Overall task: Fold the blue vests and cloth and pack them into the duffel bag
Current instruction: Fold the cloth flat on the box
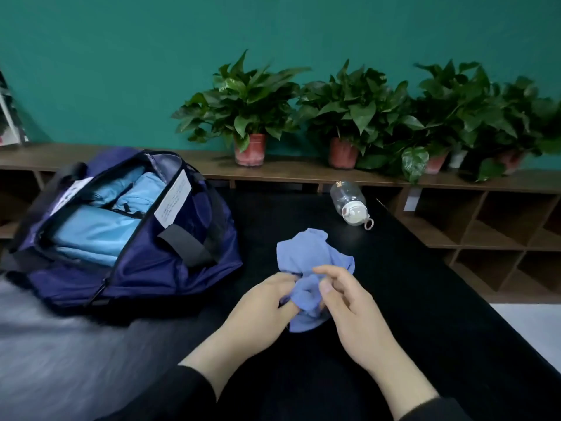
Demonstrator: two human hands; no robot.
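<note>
A crumpled blue cloth (312, 253) lies bunched on the black table (425, 299), just in front of me. My left hand (261, 302) pinches its near left part with curled fingers. My right hand (352, 302) pinches the near right part between thumb and fingers. To the left stands the navy duffel bag (170, 262), unzipped and open at the top. Folded light blue vests (97, 229) fill its inside.
A clear plastic bottle (349, 205) with a white cap lies on its side at the table's far edge. Behind runs a wooden shelf (288, 173) with several potted plants (249, 117). Open wooden cubbies (501, 238) stand to the right, beyond the table's right edge.
</note>
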